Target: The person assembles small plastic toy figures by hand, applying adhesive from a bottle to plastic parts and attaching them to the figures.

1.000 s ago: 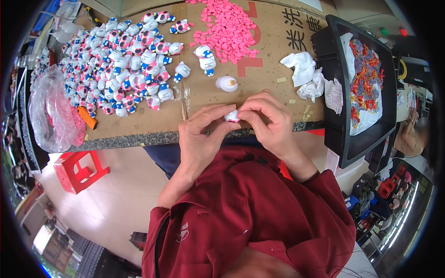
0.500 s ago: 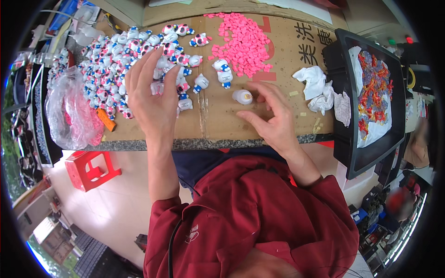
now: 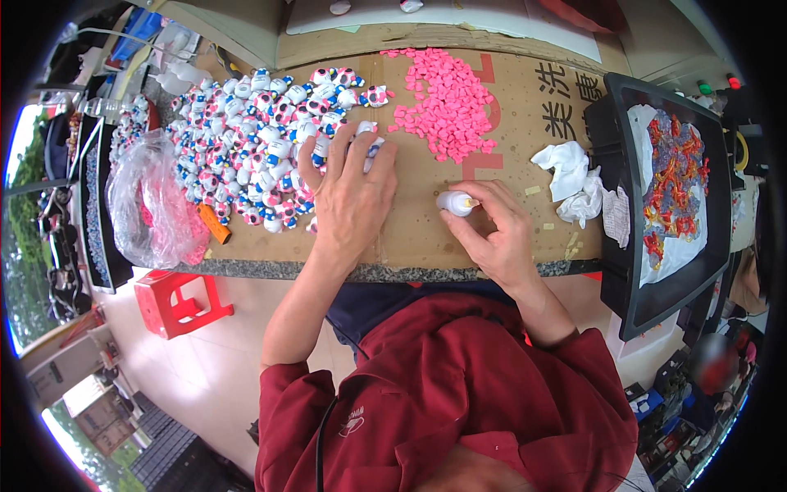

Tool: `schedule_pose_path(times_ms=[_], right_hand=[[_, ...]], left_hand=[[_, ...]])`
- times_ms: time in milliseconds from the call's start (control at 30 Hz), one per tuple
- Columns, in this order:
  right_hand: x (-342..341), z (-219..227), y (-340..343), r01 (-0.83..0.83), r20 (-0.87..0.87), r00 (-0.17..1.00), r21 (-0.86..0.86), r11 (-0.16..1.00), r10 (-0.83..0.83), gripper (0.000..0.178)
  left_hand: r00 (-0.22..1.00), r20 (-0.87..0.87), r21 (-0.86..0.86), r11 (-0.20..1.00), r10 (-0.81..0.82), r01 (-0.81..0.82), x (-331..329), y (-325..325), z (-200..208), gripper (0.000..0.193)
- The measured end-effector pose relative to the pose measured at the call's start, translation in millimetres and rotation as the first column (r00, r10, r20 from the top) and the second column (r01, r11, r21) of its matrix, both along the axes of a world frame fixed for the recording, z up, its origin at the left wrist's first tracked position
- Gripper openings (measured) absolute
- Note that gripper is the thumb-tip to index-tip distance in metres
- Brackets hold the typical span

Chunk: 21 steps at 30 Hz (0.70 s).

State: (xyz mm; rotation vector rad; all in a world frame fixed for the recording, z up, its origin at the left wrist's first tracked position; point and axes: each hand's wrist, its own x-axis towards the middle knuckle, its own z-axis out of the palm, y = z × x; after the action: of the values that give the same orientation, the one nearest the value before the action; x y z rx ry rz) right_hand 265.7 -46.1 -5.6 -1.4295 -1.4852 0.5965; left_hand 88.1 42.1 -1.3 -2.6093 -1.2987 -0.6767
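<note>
My left hand [image 3: 354,193] reaches over the right edge of a pile of small white, blue and pink cat-like figurines [image 3: 270,123]. Its fingers are apart and bent, with a few figurines [image 3: 369,139] showing under and between them; whether any is gripped is hidden. Further right on the cardboard, my right hand [image 3: 500,234] closes its thumb and fingers around a small white squeeze bottle [image 3: 453,202] with a yellowish tip. The bottle lies tilted, tip toward the palm. Beyond it spreads a heap of small bright pink pieces [image 3: 447,102].
At the right stands a black tray [image 3: 615,164] holding red and clear pieces on white paper. Crumpled tissues [image 3: 566,168] lie beside it. A clear plastic bag [image 3: 135,201] and an orange-handled tool [image 3: 215,223] are at the left. The granite edge [image 3: 410,271] runs along the front.
My left hand has come down and rightward onto the nearby figurines; the loose ones there are now under it or by the pile. My right hand has closed on the squeeze bottle.
</note>
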Motion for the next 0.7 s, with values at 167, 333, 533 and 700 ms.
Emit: schedule_pose_path(times_ms=[167,333,533,700], right_hand=[[0.3,0.7,0.8,-0.044,0.010,0.999,0.014,0.999,0.044,0.027],[1.1,2.8,-1.6,-0.033,-0.013,0.999,-0.038,0.999,0.032,0.023],[0.7,0.3,-1.7,-0.031,-0.047,0.998,-0.026,0.999,0.030,0.023],[-0.1,-0.4,-0.8,-0.033,-0.057,0.998,-0.007,0.999,0.032,0.024]], left_hand=[[0.993,-0.084,0.136,0.988,0.081,-0.069,-3.9,23.1,-0.8,0.022],[0.994,-0.054,0.156,0.984,0.092,-0.083,-9.0,47.9,-1.0,0.022],[0.995,-0.035,0.128,0.988,0.094,-0.089,-7.4,48.0,1.8,0.023],[0.991,-0.121,0.215,0.973,-0.058,0.083,7.5,61.3,9.6,0.022]])
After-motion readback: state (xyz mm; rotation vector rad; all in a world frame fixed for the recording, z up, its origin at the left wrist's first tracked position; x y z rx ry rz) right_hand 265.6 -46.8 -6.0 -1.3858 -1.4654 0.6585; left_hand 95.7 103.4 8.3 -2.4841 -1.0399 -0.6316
